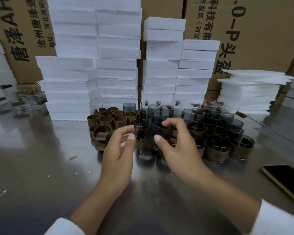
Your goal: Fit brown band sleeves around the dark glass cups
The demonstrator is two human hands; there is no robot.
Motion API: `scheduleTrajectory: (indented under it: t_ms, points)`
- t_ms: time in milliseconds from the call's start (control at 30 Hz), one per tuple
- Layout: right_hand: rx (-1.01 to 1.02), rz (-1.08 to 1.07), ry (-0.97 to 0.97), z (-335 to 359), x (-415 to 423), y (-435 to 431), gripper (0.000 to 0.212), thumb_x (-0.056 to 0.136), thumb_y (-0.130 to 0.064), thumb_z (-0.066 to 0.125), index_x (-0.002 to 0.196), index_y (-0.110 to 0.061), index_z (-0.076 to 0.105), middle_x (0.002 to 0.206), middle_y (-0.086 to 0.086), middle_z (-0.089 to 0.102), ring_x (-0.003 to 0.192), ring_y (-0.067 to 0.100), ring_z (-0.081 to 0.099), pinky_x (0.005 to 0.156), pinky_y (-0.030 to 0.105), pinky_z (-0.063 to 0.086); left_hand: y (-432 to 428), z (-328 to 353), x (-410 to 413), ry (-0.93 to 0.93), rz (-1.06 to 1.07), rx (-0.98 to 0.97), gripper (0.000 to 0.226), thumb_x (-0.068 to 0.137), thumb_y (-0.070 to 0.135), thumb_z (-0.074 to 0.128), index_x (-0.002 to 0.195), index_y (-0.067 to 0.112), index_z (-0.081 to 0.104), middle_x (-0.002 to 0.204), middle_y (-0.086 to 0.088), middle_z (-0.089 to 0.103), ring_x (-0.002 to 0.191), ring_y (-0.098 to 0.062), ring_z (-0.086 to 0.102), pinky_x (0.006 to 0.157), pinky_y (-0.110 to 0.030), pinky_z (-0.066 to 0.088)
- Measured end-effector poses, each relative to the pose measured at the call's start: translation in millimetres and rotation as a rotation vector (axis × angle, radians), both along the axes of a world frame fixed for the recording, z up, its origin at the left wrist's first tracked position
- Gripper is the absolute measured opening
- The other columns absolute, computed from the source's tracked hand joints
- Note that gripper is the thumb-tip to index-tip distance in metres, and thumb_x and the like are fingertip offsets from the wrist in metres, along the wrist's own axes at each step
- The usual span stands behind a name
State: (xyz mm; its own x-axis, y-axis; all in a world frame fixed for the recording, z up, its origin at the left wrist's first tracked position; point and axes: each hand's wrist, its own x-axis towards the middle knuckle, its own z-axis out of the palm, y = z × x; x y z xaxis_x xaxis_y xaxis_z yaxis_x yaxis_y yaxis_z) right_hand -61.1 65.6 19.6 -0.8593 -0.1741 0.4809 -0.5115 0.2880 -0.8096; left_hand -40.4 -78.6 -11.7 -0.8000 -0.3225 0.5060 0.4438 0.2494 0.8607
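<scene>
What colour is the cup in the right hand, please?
The cup is dark smoky grey, best seen in the head view.

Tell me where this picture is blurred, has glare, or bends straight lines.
Head view: the cup in the right hand is smeared by motion blur; clear glasses far left look soft; the table reflects the foam stacks dully, no hard glare; cartons at the sides lean, likely wide-angle distortion.

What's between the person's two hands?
Head view: a dark glass cup held by the right hand, and behind it a sleeved cup. The left hand is empty.
</scene>
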Motion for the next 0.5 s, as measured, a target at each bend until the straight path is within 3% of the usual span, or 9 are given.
scheduleTrajectory:
  t_ms: [67, 167, 233, 300, 400, 500]
  points:
    - [-0.054, 0.000, -0.002, -14, 17, -3, 0.041, 0.087, -0.015, 0.068, 0.109, -0.039, 0.044, 0.117, -0.015, 0.056, 0.108, 0.004, 0.055, 0.094, 0.026, 0.048, 7, 2, 9, -0.005, -0.079, 0.007, 0.018, 0.096, 0.031, 0.049, 0.110, 0.039, 0.057, 0.112, 0.017, 0.063, 0.104, 0.004, 0.058, 0.079, -0.004, 0.043]
    - [-0.123, -0.013, -0.016, -26, 28, -8, 0.057, 0.082, -0.021, 0.074, 0.117, -0.045, 0.036, 0.105, -0.046, 0.047, 0.105, -0.016, 0.050, 0.083, 0.005, 0.043, 18, 3, 20, -0.047, -0.189, 0.013, 0.036, 0.081, 0.050, 0.051, 0.116, 0.043, 0.054, 0.112, 0.018, 0.062, 0.102, 0.009, 0.057, 0.076, -0.002, 0.042]
    - [-0.141, -0.065, -0.025, -31, 30, -9, 0.066, 0.079, -0.031, 0.075, 0.131, -0.038, 0.035, 0.101, -0.047, 0.043, 0.102, -0.025, 0.044, 0.079, -0.003, 0.037, 23, 2, 23, -0.051, -0.209, 0.022, 0.032, 0.087, 0.040, 0.055, 0.119, 0.037, 0.055, 0.113, 0.016, 0.062, 0.101, 0.010, 0.058, 0.076, -0.003, 0.043]
    - [-0.133, -0.084, -0.023, -35, 32, -10, 0.071, 0.080, -0.036, 0.072, 0.141, -0.031, 0.038, 0.113, -0.041, 0.042, 0.104, -0.029, 0.039, 0.082, -0.005, 0.034, 23, 1, 23, -0.039, -0.202, 0.040, 0.026, 0.091, 0.027, 0.057, 0.117, 0.030, 0.057, 0.106, 0.017, 0.065, 0.096, 0.011, 0.060, 0.072, -0.003, 0.044]
    - [-0.082, -0.009, -0.065, -42, 34, -10, 0.077, 0.081, -0.038, 0.072, 0.146, -0.037, 0.031, 0.137, -0.024, 0.046, 0.122, -0.015, 0.041, 0.101, 0.012, 0.037, 19, -1, 21, -0.056, -0.171, 0.024, 0.036, 0.082, 0.046, 0.055, 0.115, 0.032, 0.057, 0.105, 0.016, 0.065, 0.100, 0.005, 0.061, 0.075, -0.009, 0.048]
    - [-0.066, 0.064, -0.089, -45, 33, -7, 0.070, 0.083, -0.031, 0.073, 0.141, -0.039, 0.034, 0.135, -0.017, 0.052, 0.124, -0.003, 0.049, 0.105, 0.028, 0.043, 17, -4, 19, -0.083, -0.160, 0.020, 0.058, 0.067, 0.064, 0.053, 0.118, 0.035, 0.055, 0.115, 0.014, 0.062, 0.105, 0.002, 0.060, 0.082, -0.019, 0.051]
